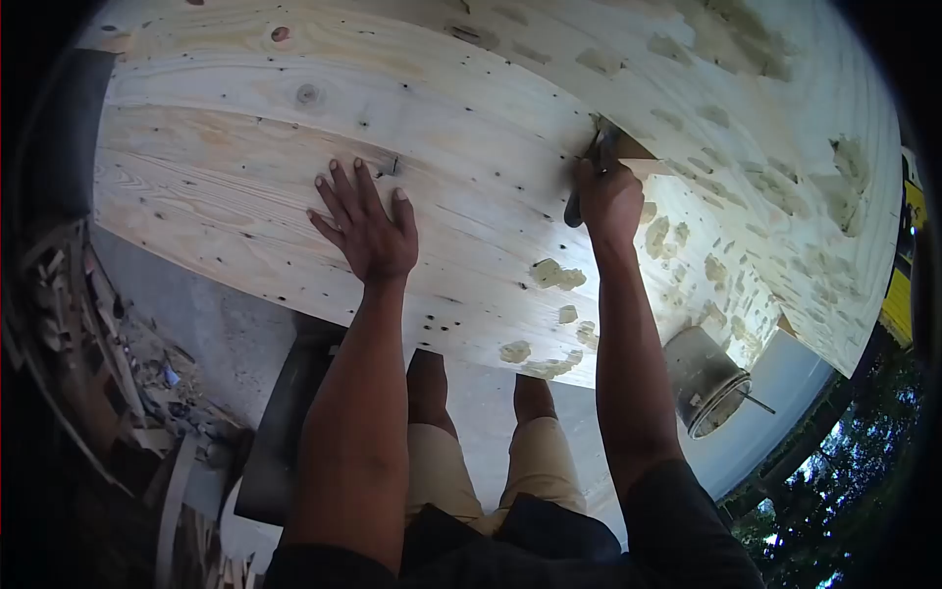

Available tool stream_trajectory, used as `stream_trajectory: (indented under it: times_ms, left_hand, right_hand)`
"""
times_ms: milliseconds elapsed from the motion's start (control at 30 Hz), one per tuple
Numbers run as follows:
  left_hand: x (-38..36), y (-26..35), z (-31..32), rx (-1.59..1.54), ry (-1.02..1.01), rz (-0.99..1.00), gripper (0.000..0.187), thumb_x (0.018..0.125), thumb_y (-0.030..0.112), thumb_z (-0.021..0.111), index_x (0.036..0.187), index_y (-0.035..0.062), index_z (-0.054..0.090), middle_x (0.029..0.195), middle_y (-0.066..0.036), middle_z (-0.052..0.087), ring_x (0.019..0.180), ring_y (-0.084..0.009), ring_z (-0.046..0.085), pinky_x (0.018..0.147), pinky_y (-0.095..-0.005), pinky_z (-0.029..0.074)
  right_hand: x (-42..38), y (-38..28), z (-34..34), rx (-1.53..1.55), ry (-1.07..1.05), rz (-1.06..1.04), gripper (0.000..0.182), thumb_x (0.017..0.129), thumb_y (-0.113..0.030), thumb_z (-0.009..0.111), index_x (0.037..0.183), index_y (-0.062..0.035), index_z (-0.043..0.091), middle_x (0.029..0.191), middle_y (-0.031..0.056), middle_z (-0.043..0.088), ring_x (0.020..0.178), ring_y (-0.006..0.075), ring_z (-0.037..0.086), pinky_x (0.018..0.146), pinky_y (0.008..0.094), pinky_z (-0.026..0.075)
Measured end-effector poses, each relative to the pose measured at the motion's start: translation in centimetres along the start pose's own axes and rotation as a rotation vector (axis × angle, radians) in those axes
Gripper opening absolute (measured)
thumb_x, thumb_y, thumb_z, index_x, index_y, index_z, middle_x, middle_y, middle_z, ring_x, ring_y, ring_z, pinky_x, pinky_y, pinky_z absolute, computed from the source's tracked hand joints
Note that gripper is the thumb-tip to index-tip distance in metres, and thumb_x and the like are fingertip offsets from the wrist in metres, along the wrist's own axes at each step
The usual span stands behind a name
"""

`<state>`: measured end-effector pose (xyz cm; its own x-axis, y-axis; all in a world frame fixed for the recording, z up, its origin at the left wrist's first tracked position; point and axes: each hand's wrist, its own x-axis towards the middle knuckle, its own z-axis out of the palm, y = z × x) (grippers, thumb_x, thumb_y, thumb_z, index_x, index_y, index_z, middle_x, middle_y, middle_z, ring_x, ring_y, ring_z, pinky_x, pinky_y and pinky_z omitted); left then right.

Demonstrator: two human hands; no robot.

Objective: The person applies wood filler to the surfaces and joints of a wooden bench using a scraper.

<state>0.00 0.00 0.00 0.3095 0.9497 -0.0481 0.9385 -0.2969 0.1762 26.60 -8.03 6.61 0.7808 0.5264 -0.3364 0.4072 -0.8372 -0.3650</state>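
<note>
A wide pale wooden panel fills the upper view, marked with knots, small dark holes and several tan filler patches. My left hand lies flat on its left half, fingers spread, holding nothing. On the right, my right hand is closed round a dark scraper-like tool, whose blade end is near a brown, open-looking corner in the wood. The tool's exact shape is partly hidden by my fingers.
A bucket with a thin rod across its rim stands at the lower right, beyond the panel edge. Scrap wood and debris lie on the ground at the left. Trees show at the lower right. My legs are below the panel.
</note>
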Motion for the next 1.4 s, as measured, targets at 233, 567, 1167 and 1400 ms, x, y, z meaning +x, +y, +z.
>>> stream_trajectory:
  times_ms: [233,567,1167,1400]
  left_hand:
    - [-0.4,-0.1,-0.5,0.006,-0.005,-0.003,0.066,0.098,0.044,0.036,0.153,0.0094,0.025,0.161,-0.016,0.014,0.148,-0.0393,0.008,0.114,-0.0621,0.003]
    - [-0.1,0.2,-0.1,0.011,-0.011,-0.013,0.067,0.098,0.046,0.036,0.153,0.0102,0.025,0.161,-0.016,0.013,0.148,-0.0386,0.007,0.114,-0.0619,0.002]
    - [-0.1,0.1,0.3,0.047,-0.026,-0.027,0.068,0.097,0.047,0.036,0.154,0.0108,0.023,0.161,-0.015,0.011,0.149,-0.0379,0.006,0.114,-0.0617,0.002]
    - [-0.1,0.1,0.3,0.022,-0.011,-0.024,0.068,0.097,0.047,0.037,0.153,0.0105,0.025,0.161,-0.015,0.011,0.149,-0.038,0.006,0.114,-0.062,0.002]
  right_hand:
    - [-2.0,-0.7,-1.1,-0.18,-0.143,0.031,0.037,0.078,-0.03,0.065,0.106,-0.0068,0.07,0.079,0.0192,0.069,0.078,0.0373,0.068,0.076,0.0454,0.053]
    - [1.3,-2.0,-0.4,-0.172,0.061,-0.072,0.034,0.094,-0.025,0.046,0.121,-0.0112,0.063,0.094,0.0262,0.067,0.086,0.0439,0.066,0.078,0.0509,0.053]
    - [1.9,-1.6,-1.3,-0.179,0.008,-0.094,0.029,0.094,-0.027,0.05,0.102,-0.0055,0.068,0.088,0.0245,0.068,0.084,0.0411,0.067,0.078,0.0481,0.052]
    - [0.1,-1.6,-2.8,-0.224,-0.199,-0.031,0.033,0.09,-0.026,0.048,0.102,-0.0043,0.07,0.091,0.0285,0.067,0.088,0.0432,0.067,0.082,0.0496,0.052]
